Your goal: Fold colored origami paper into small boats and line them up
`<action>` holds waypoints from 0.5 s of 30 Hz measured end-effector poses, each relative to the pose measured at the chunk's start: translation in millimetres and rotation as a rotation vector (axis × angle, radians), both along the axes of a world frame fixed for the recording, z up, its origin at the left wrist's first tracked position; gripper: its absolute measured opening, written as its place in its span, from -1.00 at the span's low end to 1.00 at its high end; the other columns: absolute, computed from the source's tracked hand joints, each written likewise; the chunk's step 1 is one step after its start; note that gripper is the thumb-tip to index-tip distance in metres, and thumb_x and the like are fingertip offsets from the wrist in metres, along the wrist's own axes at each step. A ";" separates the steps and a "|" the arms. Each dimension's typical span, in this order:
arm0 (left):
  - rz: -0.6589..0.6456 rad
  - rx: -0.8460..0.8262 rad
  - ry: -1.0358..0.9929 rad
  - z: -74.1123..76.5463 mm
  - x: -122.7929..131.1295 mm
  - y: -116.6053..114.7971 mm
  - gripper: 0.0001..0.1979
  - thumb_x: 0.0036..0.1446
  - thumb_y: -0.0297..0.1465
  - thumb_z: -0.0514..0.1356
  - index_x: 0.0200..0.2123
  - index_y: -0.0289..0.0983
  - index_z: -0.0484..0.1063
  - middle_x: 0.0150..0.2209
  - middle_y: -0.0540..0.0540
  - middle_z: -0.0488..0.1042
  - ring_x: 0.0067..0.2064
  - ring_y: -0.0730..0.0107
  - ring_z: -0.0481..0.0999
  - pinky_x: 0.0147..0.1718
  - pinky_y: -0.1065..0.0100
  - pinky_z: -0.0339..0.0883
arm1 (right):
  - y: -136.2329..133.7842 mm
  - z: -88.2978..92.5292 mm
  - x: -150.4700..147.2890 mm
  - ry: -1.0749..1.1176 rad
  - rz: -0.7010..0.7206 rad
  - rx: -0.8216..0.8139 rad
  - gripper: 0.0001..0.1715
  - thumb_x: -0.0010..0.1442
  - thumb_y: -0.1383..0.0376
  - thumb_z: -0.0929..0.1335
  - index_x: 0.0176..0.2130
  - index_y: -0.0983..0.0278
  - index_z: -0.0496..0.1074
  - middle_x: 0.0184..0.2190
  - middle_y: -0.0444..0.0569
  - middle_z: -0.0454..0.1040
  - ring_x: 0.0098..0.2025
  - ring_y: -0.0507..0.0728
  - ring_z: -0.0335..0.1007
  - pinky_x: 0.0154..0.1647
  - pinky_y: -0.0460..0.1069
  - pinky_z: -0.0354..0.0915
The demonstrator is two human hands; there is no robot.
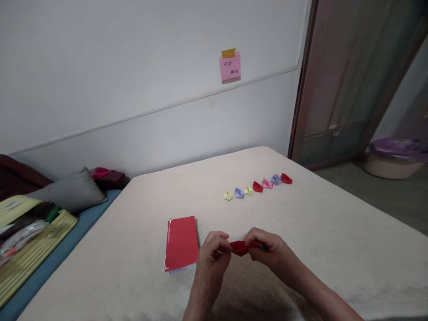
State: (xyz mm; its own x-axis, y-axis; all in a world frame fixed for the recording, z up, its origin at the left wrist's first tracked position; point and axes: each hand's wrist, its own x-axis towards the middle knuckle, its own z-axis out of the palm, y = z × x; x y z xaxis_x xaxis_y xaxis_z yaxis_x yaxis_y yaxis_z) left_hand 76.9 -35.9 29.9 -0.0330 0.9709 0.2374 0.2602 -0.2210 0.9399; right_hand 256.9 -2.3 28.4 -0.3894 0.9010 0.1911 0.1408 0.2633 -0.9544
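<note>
A folded red paper boat [239, 248] is stretched between my two hands above the cream table cover. My left hand [215, 254] pinches its left end between thumb and fingers. At the right end, my right hand [264, 245] grips it with curled fingers, which hide part of the paper. Just left of my left hand lies a stack of coloured paper with a red sheet [181, 243] on top. Beyond my hands runs a slanting row of several small folded paper boats, among them a yellow one [228, 195], a pink one [267, 183] and a red one [286, 178].
The cream cover [147, 214] reaches back to a white wall bearing a taped pink note [230, 67]. On the left are a grey cushion [73, 191] and a yellow box [43, 243] of mixed items. A basin with a purple lining [397, 149] stands at far right.
</note>
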 end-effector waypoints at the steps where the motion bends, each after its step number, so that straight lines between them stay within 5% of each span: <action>1: 0.001 -0.001 0.009 -1.0 -0.3 0.2 -0.82 -0.07 -0.60 0.10 -0.52 -0.26 0.45 -0.22 -0.09 0.41 -0.41 0.49 0.33 -0.49 0.48 0.16 | 0.1 0.2 -0.1 -0.023 0.005 0.059 -0.78 0.03 0.50 0.28 -0.43 0.25 0.47 -0.49 -0.13 0.43 -0.46 0.02 0.30 -0.45 -0.09 0.23; 6: 0.068 0.035 0.014 -5.9 2.7 0.5 -0.79 0.06 -0.49 0.10 -0.28 -0.19 0.50 -0.06 -0.14 0.36 -0.25 0.40 0.42 -0.32 0.40 0.31 | -3.7 -3.4 -5.2 -0.142 -0.026 0.345 -0.77 0.19 0.41 0.25 -0.30 0.23 0.49 -0.42 -0.05 0.41 -0.36 0.07 0.34 -0.37 -0.05 0.27; 10: 0.181 -0.031 -0.181 -7.0 15.2 -0.7 -0.55 0.06 -0.43 0.16 0.06 -0.19 0.26 -0.04 -0.19 0.37 -0.16 0.35 0.46 -0.20 0.33 0.35 | -10.5 -16.0 -13.8 -0.268 -0.158 0.517 -0.70 0.25 0.40 0.17 -0.28 0.24 0.46 -0.39 -0.02 0.38 -0.42 0.05 0.31 -0.43 -0.08 0.28; 12: 0.245 -0.125 -0.209 -8.2 22.6 -1.2 -0.62 0.08 -0.36 0.16 0.00 -0.26 0.27 -0.21 -0.14 0.44 -0.25 0.36 0.48 -0.27 0.35 0.36 | -13.8 -23.1 -18.3 -0.319 -0.197 0.593 -0.68 0.26 0.41 0.15 -0.27 0.25 0.46 -0.38 0.00 0.39 -0.42 0.05 0.32 -0.42 -0.08 0.28; 15: 0.206 -0.218 -0.150 -12.4 30.3 -0.9 -0.80 0.12 -0.27 0.11 -0.43 -0.29 0.34 -0.51 0.00 0.37 -0.46 0.43 0.40 -0.45 0.41 0.30 | -18.0 -29.3 -24.2 -0.407 -0.203 0.672 -0.67 0.26 0.43 0.14 -0.25 0.29 0.45 -0.36 0.04 0.42 -0.39 0.07 0.34 -0.39 -0.06 0.29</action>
